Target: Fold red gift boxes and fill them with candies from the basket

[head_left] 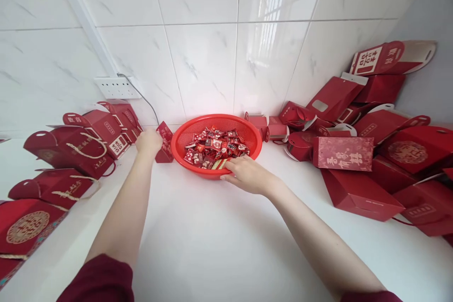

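A red plastic colander basket (183, 129) stands on the white counter near the wall, filled with a heap of red-wrapped sweets (212, 146). Over its front right rim lies my right hand (247, 174), fingers inside by the sweets and thumb outside, closed on the rim. Pale yellow pieces (219, 164) lie beside those fingertips. Left of the basket, my left hand (148, 143) is closed at the side of a small red gift box (164, 144); its fingertips are mostly hidden. This box leans slightly and almost touches the basket.
Red gift boxes (102, 132) with rope handles line the left side. Many more red boxes (357, 193) are piled on the right, and a few (269, 127) lie behind the basket. A power strip (116, 88) with a cable (145, 99) is on the tiled wall (205, 66).
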Available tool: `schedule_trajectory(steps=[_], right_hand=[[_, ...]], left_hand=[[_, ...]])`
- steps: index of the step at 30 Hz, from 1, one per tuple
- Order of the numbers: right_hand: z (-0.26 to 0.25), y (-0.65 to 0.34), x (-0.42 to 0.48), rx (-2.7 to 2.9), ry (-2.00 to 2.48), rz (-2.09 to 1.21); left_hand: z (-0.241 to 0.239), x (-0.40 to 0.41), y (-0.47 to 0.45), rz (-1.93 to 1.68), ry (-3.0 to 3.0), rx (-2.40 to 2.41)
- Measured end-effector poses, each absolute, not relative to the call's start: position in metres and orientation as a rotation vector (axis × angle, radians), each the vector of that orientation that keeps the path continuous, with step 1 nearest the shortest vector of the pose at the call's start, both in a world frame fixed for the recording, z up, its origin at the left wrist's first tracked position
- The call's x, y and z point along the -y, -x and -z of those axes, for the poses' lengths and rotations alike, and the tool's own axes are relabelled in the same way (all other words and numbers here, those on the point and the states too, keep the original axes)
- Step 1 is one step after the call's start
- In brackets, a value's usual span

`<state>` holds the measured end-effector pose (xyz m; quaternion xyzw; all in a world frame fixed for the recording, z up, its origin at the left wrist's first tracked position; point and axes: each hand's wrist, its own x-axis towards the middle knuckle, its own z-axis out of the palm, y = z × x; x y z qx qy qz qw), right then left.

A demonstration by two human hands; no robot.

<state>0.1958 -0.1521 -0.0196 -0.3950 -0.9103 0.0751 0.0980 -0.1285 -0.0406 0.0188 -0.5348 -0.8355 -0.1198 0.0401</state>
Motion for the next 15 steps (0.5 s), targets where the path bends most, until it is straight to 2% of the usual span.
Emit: schedule_trajectory(steps=[7,15], right_hand=[[0.022,-0.190,0.151,2.689,1.248,-0.139],[0.034,-0.181,0.141,2.617,1.168,-0.005]], left_hand=[[-0.012,-0.025,0.115,0.377,1.739,2.549],[-0.020,-0.050,0.107,0.448,1.929,2.472]])
